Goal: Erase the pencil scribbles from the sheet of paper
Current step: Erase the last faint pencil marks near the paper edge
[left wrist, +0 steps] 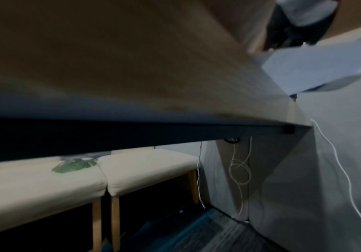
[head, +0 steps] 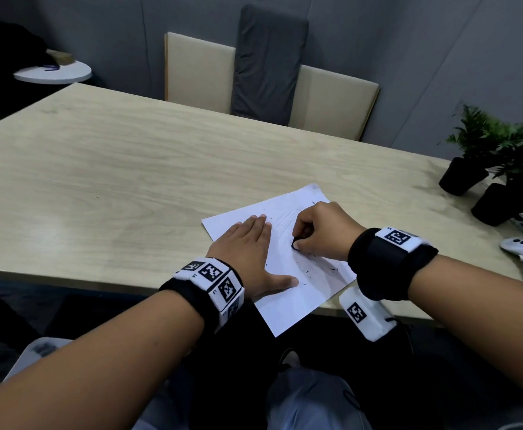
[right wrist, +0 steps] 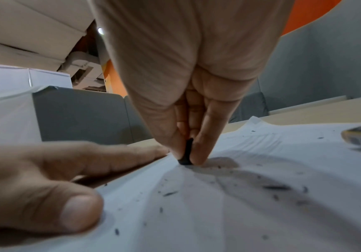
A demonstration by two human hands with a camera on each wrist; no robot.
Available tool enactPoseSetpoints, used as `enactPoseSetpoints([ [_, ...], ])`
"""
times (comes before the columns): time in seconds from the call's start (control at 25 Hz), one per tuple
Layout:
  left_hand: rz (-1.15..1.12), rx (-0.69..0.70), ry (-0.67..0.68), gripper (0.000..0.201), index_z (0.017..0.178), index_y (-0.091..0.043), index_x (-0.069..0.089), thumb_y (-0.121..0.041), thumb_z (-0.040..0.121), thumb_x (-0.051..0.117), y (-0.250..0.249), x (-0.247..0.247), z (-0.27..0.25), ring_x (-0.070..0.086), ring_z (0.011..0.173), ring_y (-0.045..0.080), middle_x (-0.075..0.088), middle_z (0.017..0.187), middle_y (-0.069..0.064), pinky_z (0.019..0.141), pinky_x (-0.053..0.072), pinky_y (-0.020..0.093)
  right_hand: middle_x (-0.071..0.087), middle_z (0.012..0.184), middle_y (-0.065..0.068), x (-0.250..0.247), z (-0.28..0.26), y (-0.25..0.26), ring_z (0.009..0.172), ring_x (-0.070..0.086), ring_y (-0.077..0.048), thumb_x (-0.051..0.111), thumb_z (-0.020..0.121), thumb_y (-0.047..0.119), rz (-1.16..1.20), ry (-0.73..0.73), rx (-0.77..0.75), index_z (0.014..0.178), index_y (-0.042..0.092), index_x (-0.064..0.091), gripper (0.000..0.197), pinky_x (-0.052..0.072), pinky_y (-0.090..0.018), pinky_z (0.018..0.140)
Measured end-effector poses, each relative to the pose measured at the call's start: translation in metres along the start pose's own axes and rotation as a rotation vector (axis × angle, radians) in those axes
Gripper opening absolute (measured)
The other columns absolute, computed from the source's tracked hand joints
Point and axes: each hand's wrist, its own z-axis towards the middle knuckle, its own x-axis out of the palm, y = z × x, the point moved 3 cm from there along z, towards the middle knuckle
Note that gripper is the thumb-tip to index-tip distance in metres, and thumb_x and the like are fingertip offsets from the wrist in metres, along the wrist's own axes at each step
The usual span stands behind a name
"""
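Matt white paper sheet (head: 288,293), slightly wrinkled; pale wood-grain table (head: 130,169) with soft sheen; dull black rubber eraser (right wrist: 186,153); grey cloth cushion (head: 268,60).

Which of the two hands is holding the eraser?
The right hand: it pinches the black eraser. The left hand presses flat on the paper.

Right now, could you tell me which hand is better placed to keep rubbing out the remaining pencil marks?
The right hand. It already pinches the black eraser with its tip on the sheet of paper, beside the faint scribbles. The left hand lies flat, holding the sheet down, and should probably stay there.
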Motion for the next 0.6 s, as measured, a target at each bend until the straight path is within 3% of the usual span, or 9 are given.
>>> enactPoseSetpoints([
  [0.24, 0.022, -0.010, -0.004, 0.120, 0.157, -0.014, -0.004, -0.092, 0.072, 0.028, 0.006, 0.010, 0.001, -0.013, 0.150, 0.012, -0.013, 0.164, -0.001, 0.122, -0.005, 0.035, 0.062, 0.062, 0.012, 0.013, -0.008, 0.026, 0.062, 0.056, -0.001, 0.067, 0.073, 0.011, -0.036, 0.131, -0.121, 0.060, 0.025, 0.061, 0.020, 0.040, -0.011, 0.056],
  [0.4, 0.020, -0.009, 0.008, 0.119, 0.157, -0.013, -0.007, -0.091, 0.074, 0.028, 0.006, 0.010, 0.001, -0.015, 0.149, 0.012, -0.015, 0.163, -0.001, 0.122, -0.005, 0.035, 0.065, 0.071, 0.008, 0.001, 0.009, 0.011, 0.073, 0.059, -0.010, 0.066, 0.076, 0.011, -0.074, 0.011, -0.034, 0.069, 0.014, 0.067, 0.008, 0.046, -0.018, 0.064],
  [0.6, 0.022, -0.030, 0.004, 0.122, 0.156, -0.010, -0.008, -0.092, 0.072, 0.028, 0.006, 0.009, -0.001, -0.016, 0.150, 0.015, -0.015, 0.163, 0.003, 0.122, -0.005, 0.037, 0.067, 0.070, 0.010, 0.009, -0.003, 0.021, 0.070, 0.060, -0.004, 0.070, 0.074, 0.013, -0.075, 0.120, -0.119, 0.065, 0.019, 0.066, 0.011, 0.046, -0.014, 0.063],
])
